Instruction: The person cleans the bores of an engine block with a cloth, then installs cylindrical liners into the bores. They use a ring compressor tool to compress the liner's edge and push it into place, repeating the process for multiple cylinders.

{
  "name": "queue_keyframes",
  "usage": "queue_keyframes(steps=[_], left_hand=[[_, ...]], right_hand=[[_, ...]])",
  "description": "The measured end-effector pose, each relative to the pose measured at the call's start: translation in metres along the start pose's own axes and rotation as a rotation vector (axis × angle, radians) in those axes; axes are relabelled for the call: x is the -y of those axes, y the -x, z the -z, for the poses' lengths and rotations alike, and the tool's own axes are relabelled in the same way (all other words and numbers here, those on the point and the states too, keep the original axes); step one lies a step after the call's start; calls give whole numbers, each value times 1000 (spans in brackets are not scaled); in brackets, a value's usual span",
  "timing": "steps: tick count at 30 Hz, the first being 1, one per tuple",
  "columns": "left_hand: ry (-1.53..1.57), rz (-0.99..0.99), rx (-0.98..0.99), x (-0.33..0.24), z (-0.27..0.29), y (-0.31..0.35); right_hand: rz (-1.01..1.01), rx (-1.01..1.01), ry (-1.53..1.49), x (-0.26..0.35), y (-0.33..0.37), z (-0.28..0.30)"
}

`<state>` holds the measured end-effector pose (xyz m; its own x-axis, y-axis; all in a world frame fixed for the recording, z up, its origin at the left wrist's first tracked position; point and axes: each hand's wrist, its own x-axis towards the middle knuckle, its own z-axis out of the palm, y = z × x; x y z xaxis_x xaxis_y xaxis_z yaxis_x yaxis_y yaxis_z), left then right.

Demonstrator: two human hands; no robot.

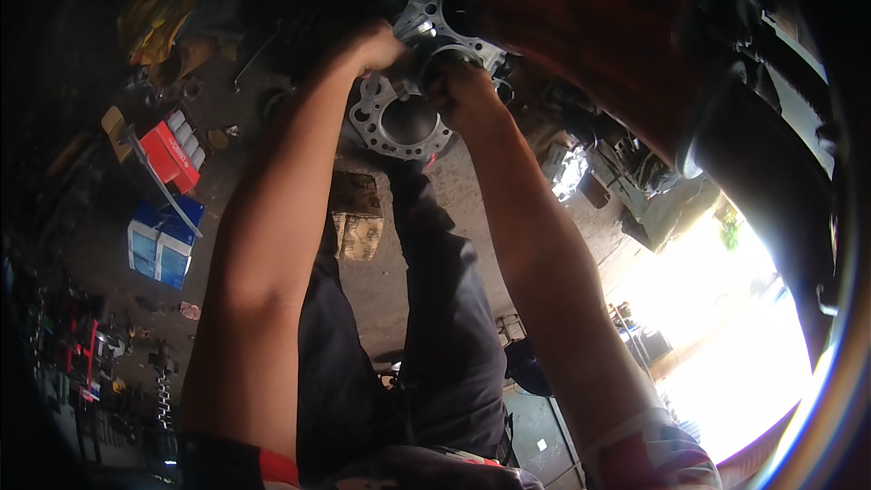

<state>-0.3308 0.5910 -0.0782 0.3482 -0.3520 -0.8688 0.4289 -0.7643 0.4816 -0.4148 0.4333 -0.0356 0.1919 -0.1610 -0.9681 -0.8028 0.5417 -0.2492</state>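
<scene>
A grey metal engine block (pixel 366 121) with large round bores and bolt holes lies at the top centre. Over one of its bores stands a dark round metal sleeve (pixel 451 53) with a shiny rim. My right hand (pixel 465 96) is closed at the near side of this sleeve, its fingertips mostly hidden in shadow. At the block's left side, my left hand (pixel 374 47) is curled closed and slightly blurred. Bright metal shows just past its fingers, but what they hold is hidden. The nearer bore (pixel 408 120) shows uncovered between my forearms.
A worn cardboard box (pixel 358 218) sits on the floor below the block. To the left are a red box (pixel 174 152) with white cylinders and a blue-and-white box (pixel 165 240). A large reddish-brown panel (pixel 581 45) overhangs the right. Metal parts clutter the lower left.
</scene>
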Motion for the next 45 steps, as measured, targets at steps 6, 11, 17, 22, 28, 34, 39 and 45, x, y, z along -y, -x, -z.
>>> queue_keyframes(steps=[6,11,17,22,28,34,39,45], left_hand=[[42,-12,19,0,-1,2],[34,-35,-33,-2,0,1],[43,-24,-18,-3,2,1],[13,-36,-23,-3,4,-1],[50,-46,-38,-1,3,0],[48,-40,-15,-1,5,1],[20,-27,-28,-4,5,2],[67,-98,-12,2,2,-1]], right_hand=[[-26,65,9,0,-9,14],[-7,28,-35,-7,-27,8],[-49,38,10,-10,-48,6],[30,60,72,-14,-52,5],[50,37,118,-14,-56,4],[33,-16,104,-14,-61,-1],[30,-46,198,-14,-67,1],[-122,82,39,-15,-119,-6]])
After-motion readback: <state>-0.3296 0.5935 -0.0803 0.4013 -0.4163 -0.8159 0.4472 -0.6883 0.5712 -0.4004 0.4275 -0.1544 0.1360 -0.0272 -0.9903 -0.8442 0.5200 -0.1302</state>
